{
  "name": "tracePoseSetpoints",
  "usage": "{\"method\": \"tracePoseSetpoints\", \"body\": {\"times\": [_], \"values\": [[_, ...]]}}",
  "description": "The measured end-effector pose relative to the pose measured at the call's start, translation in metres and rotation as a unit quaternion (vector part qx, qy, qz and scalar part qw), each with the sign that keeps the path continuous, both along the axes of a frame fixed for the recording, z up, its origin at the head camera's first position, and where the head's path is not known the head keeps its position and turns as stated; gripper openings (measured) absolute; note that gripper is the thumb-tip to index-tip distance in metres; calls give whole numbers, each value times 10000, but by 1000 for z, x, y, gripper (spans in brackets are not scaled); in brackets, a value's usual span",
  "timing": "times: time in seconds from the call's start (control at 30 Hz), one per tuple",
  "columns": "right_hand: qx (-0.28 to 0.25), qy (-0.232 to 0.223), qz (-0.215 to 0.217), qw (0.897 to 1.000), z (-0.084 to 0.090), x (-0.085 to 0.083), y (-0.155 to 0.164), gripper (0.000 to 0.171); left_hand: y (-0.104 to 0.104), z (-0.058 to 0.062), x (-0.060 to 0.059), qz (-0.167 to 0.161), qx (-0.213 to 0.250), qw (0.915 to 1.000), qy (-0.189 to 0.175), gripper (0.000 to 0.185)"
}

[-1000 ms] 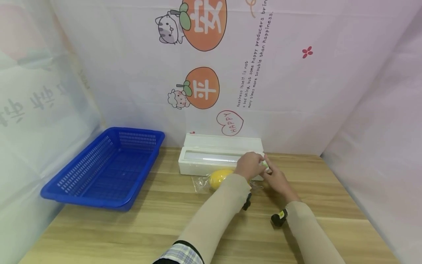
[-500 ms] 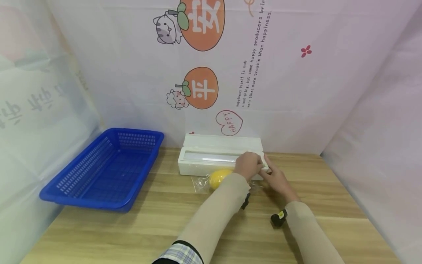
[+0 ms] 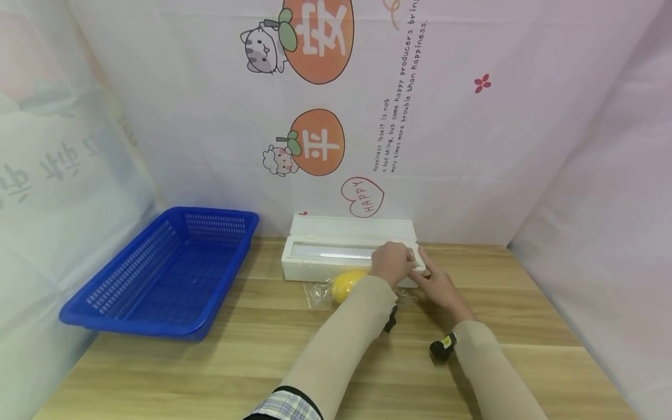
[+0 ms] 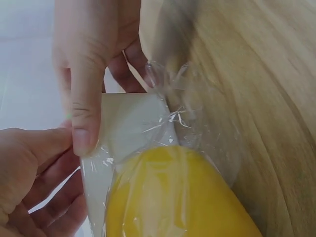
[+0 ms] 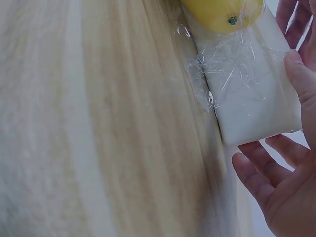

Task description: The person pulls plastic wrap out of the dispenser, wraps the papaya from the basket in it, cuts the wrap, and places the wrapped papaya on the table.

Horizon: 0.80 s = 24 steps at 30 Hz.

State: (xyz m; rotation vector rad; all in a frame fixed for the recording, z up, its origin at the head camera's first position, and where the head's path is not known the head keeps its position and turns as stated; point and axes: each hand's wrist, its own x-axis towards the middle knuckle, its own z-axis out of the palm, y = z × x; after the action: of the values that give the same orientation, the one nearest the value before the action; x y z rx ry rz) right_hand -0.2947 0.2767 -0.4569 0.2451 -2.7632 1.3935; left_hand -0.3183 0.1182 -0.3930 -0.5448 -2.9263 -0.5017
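Note:
At the back of the table lies a long white box (image 3: 310, 270), its lid (image 3: 352, 226) raised and something smooth and shiny, like film, inside. My right hand (image 3: 438, 286) holds the box's right end, thumb on the front top edge and fingers behind, also seen in the right wrist view. Close beside it my left hand (image 3: 392, 263) has curled fingers at the top edge; in the left wrist view its thumb and forefinger meet at a small green piece (image 4: 68, 116). The fingers mostly hide that piece. A yellow fruit (image 3: 346, 284) in clear plastic wrap (image 3: 316, 294) lies against the box front, partly behind my left sleeve.
A blue plastic basket (image 3: 226, 291) stands at the left of the wooden table (image 3: 262, 361). White printed cloth (image 3: 446, 146) hangs right behind the box, and more cloth walls close off both sides.
My left hand shifts slightly left along the box's top edge, and the green piece shows less. My right hand stays on the box end. The whole head view drifts a little.

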Motion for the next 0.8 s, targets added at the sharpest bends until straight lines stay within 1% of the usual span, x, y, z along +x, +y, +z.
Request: {"method": "tracePoseSetpoints", "body": {"times": [0.13, 0.23, 0.3, 0.47, 0.53, 0.67, 0.8], "values": [[32, 10, -15, 10000, 0, -1, 0, 80, -3, -2, -3, -9, 245, 9996, -146, 11], [69, -8, -2, 10000, 0, -2, 0, 82, -4, -1, -5, -44, 321, 9992, -245, 10], [71, -35, -22, 10000, 0, -3, 0, 82, -4, 1, -5, -38, 213, 9994, -255, 10], [-22, -64, -51, 10000, -1, -3, 0, 81, -5, 2, -4, 141, -237, 9995, -124, 10], [-68, -69, -41, 9999, -1, -3, -1, 81, -6, 1, -5, 192, -280, 9994, -95, 10], [-65, -69, -76, 9999, -2, -2, -2, 84, -10, 2, -6, 139, -111, 9996, -207, 9], [-28, -72, -119, 9999, -1, -1, -2, 87, -14, 3, -7, -12, 140, 9990, -430, 10]]}}
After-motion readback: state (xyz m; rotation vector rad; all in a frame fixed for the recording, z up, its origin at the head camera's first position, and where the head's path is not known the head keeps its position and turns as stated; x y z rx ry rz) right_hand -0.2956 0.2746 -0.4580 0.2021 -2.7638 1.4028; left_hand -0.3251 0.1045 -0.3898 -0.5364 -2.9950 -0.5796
